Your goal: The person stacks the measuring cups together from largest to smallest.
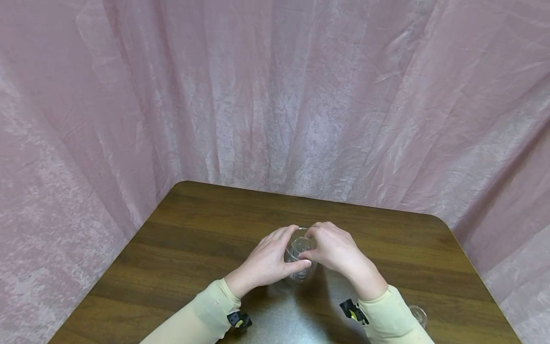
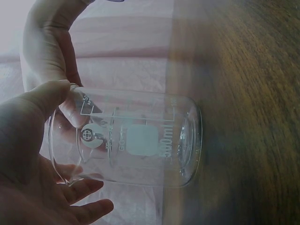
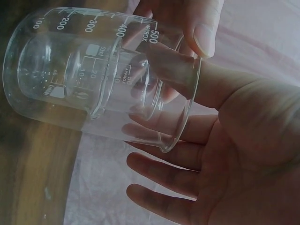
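A clear 500 ml glass beaker (image 2: 145,164) stands upright on the wooden table between the hands. My left hand (image 1: 268,258) holds it near the rim, thumb on the near side and fingers round the far left. Smaller glass beakers are nested inside, one bearing 50 ml marks (image 3: 93,75). From above, my right hand (image 1: 337,248) reaches over the rim. In the right wrist view its thumb and forefinger dip into the big beaker, on either side of the innermost small beaker's rim (image 3: 147,84), and appear to pinch it. The other right fingers stay outside, spread.
Beside the right sleeve, near the table's front right, a small clear glass vessel (image 1: 418,314) is partly hidden. The brown wooden table (image 1: 193,229) has rounded far corners. Pink curtains (image 1: 275,95) hang behind it and at both sides.
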`<move>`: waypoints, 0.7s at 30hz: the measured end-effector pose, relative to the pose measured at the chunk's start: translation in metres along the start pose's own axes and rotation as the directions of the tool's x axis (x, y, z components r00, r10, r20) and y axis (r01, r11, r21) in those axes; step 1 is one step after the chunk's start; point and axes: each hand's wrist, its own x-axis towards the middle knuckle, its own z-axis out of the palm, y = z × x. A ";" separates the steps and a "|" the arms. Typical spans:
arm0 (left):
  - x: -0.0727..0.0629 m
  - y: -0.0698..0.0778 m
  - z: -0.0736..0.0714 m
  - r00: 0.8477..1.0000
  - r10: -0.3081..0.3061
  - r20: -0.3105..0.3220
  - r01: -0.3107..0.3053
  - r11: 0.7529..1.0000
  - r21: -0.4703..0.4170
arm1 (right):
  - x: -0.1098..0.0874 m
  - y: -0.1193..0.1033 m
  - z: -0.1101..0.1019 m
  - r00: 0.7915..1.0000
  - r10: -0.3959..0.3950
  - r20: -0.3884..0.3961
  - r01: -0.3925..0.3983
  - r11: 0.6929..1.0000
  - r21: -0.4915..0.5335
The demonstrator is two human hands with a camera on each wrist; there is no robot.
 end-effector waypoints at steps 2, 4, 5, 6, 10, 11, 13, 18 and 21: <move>0.000 0.000 0.000 1.000 0.000 0.000 0.000 1.000 0.000 | 0.000 -0.001 -0.001 1.000 -0.007 0.002 0.007 1.000 -0.007; 0.000 0.000 0.000 1.000 -0.001 0.001 0.001 1.000 0.000 | 0.001 -0.001 -0.002 1.000 -0.012 0.003 0.012 1.000 -0.011; 0.000 0.000 0.000 1.000 -0.002 0.001 0.002 1.000 0.000 | 0.001 -0.002 -0.002 1.000 -0.012 0.005 0.012 1.000 -0.012; 0.000 0.000 0.001 1.000 -0.002 0.001 0.002 1.000 0.001 | 0.001 -0.002 -0.002 1.000 -0.014 0.007 0.014 1.000 -0.013; 0.000 -0.001 0.002 1.000 -0.004 0.001 0.004 1.000 0.002 | 0.002 -0.002 -0.001 1.000 -0.006 0.022 0.006 1.000 -0.018; 0.000 -0.001 0.002 1.000 -0.004 0.000 0.004 1.000 0.002 | 0.002 -0.002 -0.001 1.000 -0.005 0.026 0.005 1.000 -0.021; 0.000 -0.001 0.002 1.000 -0.003 0.000 0.003 1.000 0.001 | 0.003 -0.003 -0.001 1.000 -0.003 0.030 0.004 1.000 -0.026; 0.000 -0.002 0.002 1.000 -0.001 -0.002 0.001 1.000 0.001 | 0.004 -0.002 0.000 0.999 -0.010 0.032 0.011 0.999 -0.036; 0.000 -0.002 0.002 1.000 -0.002 -0.001 0.002 1.000 0.001 | 0.005 -0.001 0.001 0.999 -0.012 0.035 0.014 0.999 -0.038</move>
